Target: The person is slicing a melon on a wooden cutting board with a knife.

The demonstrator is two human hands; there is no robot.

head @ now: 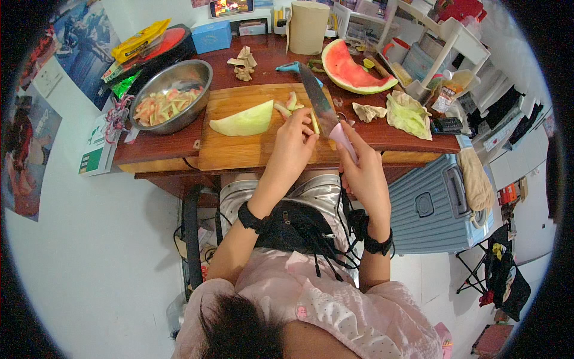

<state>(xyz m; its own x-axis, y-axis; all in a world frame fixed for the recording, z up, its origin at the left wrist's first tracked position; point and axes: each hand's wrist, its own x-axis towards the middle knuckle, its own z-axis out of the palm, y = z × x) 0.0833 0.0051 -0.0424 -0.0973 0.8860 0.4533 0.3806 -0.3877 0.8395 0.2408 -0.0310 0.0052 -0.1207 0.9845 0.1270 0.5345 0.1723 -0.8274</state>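
Observation:
My right hand [365,168] grips the pink handle of a kitchen knife [319,96]. The blade points away from me over the right part of a wooden cutting board [242,155]. Just left of the blade, my left hand [293,139] has its fingers curled around a thin strip of watermelon rind [315,122]. A few cut rind pieces [292,101] lie beyond those fingers, partly hidden by them. On the board's left half rests a large peeled wedge of pale green rind [246,120].
A steel bowl [204,74] of cut rind strips stands left of the board. Behind the blade lies a blue-handled tool [289,67]. To the right are a hollowed watermelon piece [341,67], crumpled paper [370,112] and a pale green leaf [407,114]. A paper roll [308,29] stands behind.

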